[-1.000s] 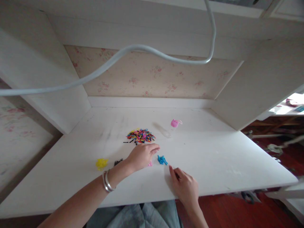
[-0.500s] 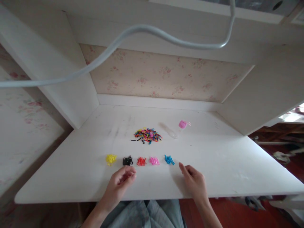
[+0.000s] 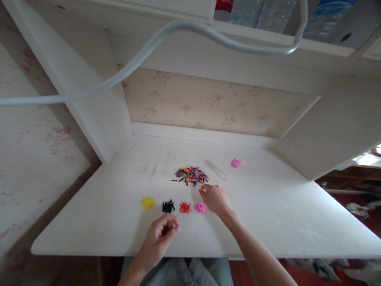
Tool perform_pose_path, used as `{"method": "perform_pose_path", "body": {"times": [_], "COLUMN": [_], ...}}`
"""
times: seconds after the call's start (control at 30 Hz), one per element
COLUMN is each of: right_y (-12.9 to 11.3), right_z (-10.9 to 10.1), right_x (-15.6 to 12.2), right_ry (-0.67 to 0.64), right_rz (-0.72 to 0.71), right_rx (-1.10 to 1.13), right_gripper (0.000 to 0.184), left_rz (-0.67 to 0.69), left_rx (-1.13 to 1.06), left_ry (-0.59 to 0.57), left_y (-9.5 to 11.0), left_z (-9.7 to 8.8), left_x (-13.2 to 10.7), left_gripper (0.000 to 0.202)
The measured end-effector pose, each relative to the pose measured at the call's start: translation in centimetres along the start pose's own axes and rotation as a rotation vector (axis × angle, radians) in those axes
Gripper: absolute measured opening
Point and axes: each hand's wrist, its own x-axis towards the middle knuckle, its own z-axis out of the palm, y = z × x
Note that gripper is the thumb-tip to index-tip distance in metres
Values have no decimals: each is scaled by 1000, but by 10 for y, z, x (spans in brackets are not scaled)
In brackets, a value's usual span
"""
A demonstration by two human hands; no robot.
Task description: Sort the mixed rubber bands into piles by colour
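Several small coloured rubber bands lie in a mixed pile (image 3: 193, 174) mid-table. My right hand (image 3: 216, 198) is at the pile's near right edge, palm down, its fingers curled; anything between the fingertips is hidden. A pink pile (image 3: 201, 207) sits just left of that hand, and the hand and forearm cover the place where the blue pile lay. My left hand (image 3: 163, 234) hovers near the table's front edge with thumb and fingers curled together, below the black pile (image 3: 168, 206) and the red pile (image 3: 185, 207). A yellow pile (image 3: 148, 203) ends the row at left.
Behind the mixed pile, a clear plastic tube (image 3: 222, 174) lies near a pink cap with a loop (image 3: 235, 163). A white cable (image 3: 190, 26) crosses overhead. Side panels and a shelf with bottles (image 3: 274, 14) enclose the white table (image 3: 276, 218).
My right hand has moved left and forward, from beside the blue pile to the mixed pile's edge. My left hand stays curled in nearly the same place. The view has tilted and shifted slightly.
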Motion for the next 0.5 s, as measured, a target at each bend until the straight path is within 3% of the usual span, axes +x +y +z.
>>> {"method": "perform_pose_path", "body": {"times": [0.5], "right_y": [-10], "right_z": [4], "right_x": [25], "right_ry": [77], "right_rz": [27], "right_rx": [-68], "right_gripper": [40], "left_rz": [17], "left_rx": [33], "left_ry": [-23], "left_y": [2], "left_z": [0], "left_x": [1], "left_gripper": [23]}}
